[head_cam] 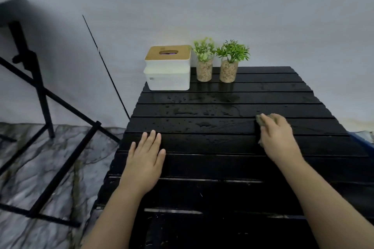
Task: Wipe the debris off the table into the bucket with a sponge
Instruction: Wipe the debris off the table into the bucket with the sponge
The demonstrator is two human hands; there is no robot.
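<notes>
Sponge at the table, bucket side to the right. Far to the left of the left hand, a black stand (40, 87) rises from the marbled floor (30, 157). The left hand (144, 155) lies flat on the black slatted table (212, 168), fingers straight, holding nothing. Beyond and between the hands, water drops and smears (202, 111) spot the slats; farther off stand a white tissue box (168, 73) and two potted plants (204, 60). The right hand (277, 137) grips the sponge (259, 119) against the table; the sponge is mostly covered, so its long axis cannot be told. Just right of that hand, past the table's edge, a blue rim (362, 137) shows low, probably the bucket. The slats run toward it and the right hand is nearer, so a rightward sweep seems called for.
</notes>
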